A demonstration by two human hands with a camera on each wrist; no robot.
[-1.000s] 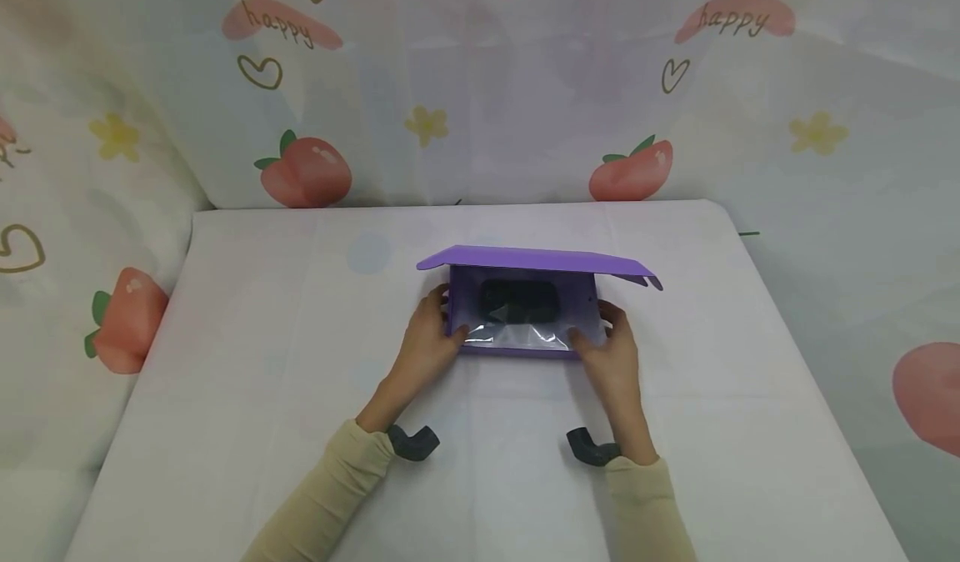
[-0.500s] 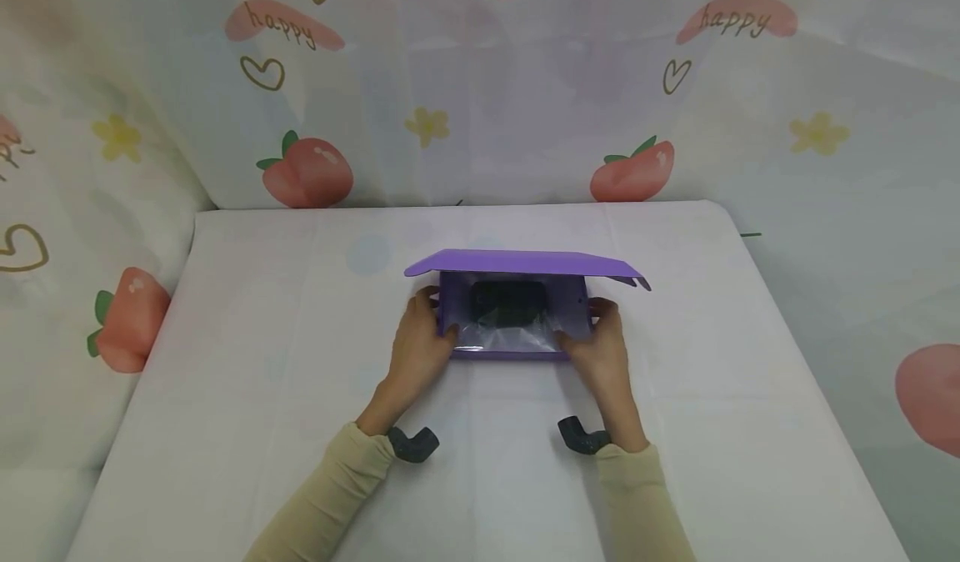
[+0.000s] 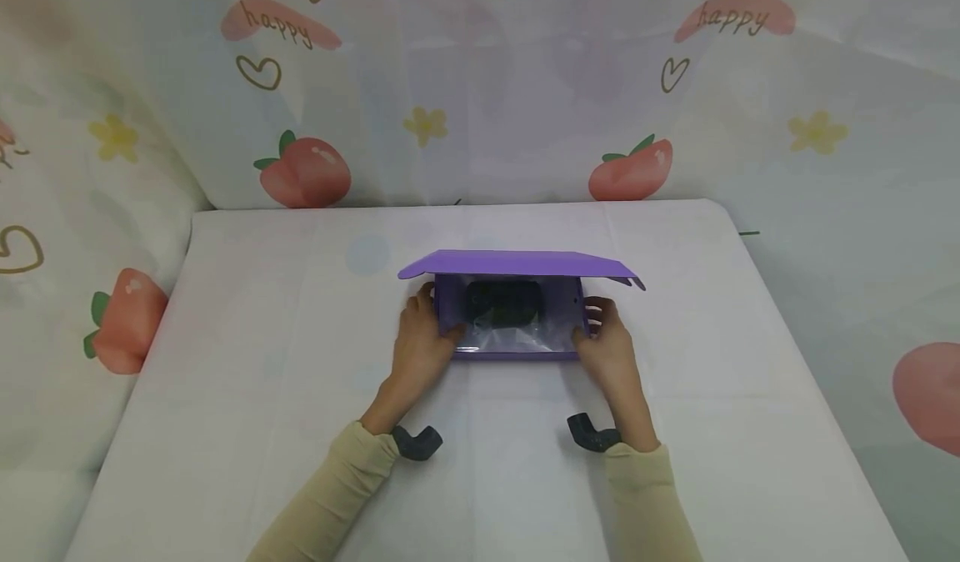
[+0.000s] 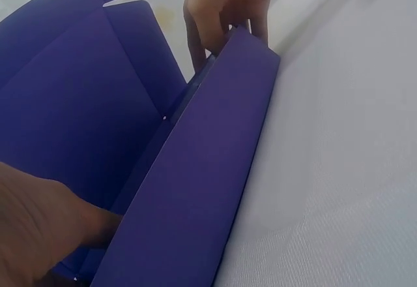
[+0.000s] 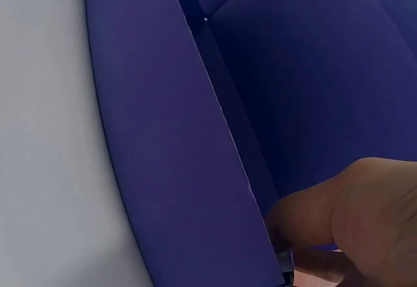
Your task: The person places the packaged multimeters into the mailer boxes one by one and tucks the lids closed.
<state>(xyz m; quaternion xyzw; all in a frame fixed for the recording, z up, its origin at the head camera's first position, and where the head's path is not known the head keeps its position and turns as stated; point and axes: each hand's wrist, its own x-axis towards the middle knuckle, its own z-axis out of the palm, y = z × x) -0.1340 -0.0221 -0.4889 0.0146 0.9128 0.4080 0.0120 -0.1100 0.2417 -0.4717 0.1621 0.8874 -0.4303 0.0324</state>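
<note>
A purple cardboard box (image 3: 517,356) sits on the white-covered table with its lid (image 3: 506,263) raised at the back. Inside lies a dark, rounded-rectangular item (image 3: 504,302), with shiny clear plastic (image 3: 506,342) in front of and partly over it; its kind does not show. My left hand (image 3: 423,338) grips the box's left side, thumb over the front corner, fingers along the outer wall. At the opposite side my right hand (image 3: 606,343) holds the front right corner. In the right wrist view the right thumb (image 5: 306,218) reaches inside the front wall (image 5: 176,124).
White cloth (image 3: 300,320) covers the table around the box. Behind and at the sides hangs a printed curtain (image 3: 510,112) with peaches, hearts and flowers. A dark curved piece (image 3: 417,444) is on the left wrist and another (image 3: 592,434) on the right.
The box has shifted a little to the left and slightly toward me, both hands on it. Most recently my right hand has moved slightly rightward at its corner.
</note>
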